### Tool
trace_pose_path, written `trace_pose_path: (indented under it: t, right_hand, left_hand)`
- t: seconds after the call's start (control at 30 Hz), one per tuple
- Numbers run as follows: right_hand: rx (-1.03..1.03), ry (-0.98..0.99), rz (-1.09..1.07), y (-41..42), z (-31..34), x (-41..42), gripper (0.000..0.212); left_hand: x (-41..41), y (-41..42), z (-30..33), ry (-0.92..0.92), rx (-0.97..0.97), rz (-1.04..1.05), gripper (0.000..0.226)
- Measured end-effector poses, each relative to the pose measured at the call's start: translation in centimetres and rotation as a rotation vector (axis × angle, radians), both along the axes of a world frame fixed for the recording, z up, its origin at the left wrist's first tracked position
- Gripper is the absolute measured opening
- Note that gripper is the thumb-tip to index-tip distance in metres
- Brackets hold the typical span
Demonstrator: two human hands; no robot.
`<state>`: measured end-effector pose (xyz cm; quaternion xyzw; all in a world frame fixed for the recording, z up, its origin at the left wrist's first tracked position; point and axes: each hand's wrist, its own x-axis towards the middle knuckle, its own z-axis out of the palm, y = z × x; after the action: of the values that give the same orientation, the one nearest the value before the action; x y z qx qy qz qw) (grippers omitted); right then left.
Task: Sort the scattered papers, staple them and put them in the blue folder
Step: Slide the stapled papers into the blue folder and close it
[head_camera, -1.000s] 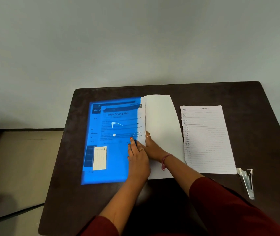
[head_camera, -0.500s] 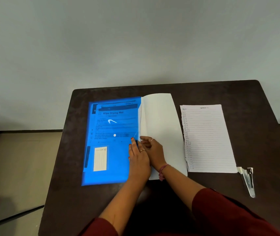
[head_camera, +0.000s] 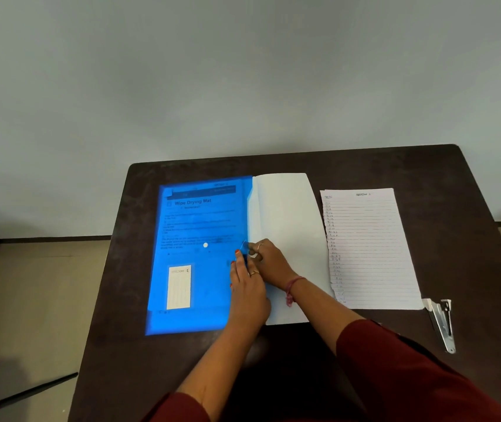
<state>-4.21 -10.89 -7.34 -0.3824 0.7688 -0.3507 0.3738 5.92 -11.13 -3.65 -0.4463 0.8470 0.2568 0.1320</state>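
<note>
Folder, blue folder [head_camera: 194, 287], lies flat at table [head_camera: 365, 166] left with printed papers [head_camera: 200, 217] inside, thin, light, slick and floppy; left hand [head_camera: 247, 295] presses it flat, right hand [head_camera: 269, 263] pinches the small flap at its right edge, likely best hold.

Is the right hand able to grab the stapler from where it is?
Probably yes. The stapler lies in the open on the table, on the right hand's own side, with nothing on top of it. But that hand is busy now, pinching the blue folder's flap, so it must let go first.
</note>
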Motion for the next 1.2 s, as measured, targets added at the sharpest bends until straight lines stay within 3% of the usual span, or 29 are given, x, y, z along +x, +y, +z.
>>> trace_pose_path:
  t: [0.1, 0.27, 0.43, 0.63, 0.73, 0.87, 1.07, 1.2]
  right_hand:
    - [0.044, -0.074, -0.002, 0.5, 0.4, -0.9, 0.039]
    - [0.03, -0.147, -0.196, 4.4, 1.3, -2.9, 0.036]
    - [0.005, -0.142, -0.321, 9.7, 2.6, -5.8, 0.023]
    - [0.058, -0.014, -0.472, 15.2, 3.5, -10.3, 0.021]
    - [0.074, 0.056, -0.597, 17.4, 3.3, -12.6, 0.024]
    - [0.156, 0.127, -0.739, 19.3, 2.8, -15.0, 0.033]
    - [0.336, 0.115, -0.704, 19.9, 2.0, -16.6, 0.058]
    - [0.334, 0.109, -0.725, 19.9, 1.3, -17.1, 0.06]
  left_hand:
    - [0.2, 0.1, 0.0, -0.009, 0.011, -0.043, 0.078]
    - [-0.4, 1.0, 0.1, -0.03, -0.041, -0.114, 0.066]
    - [-2.0, 2.5, 0.8, 0.072, -0.041, -0.125, 0.059]
    - [-4.8, 4.5, 1.5, 0.241, 0.227, -0.002, 0.049]
    - [-6.2, 5.4, 1.3, 0.263, 0.371, 0.098, 0.046]
    - [-8.2, 6.4, 0.9, 0.293, 0.397, 0.165, 0.046]
    - [-10.5, 7.2, 0.2, 0.294, 0.358, 0.178, 0.058]
    - [-11.4, 7.4, -0.1, 0.269, 0.36, 0.189, 0.051]
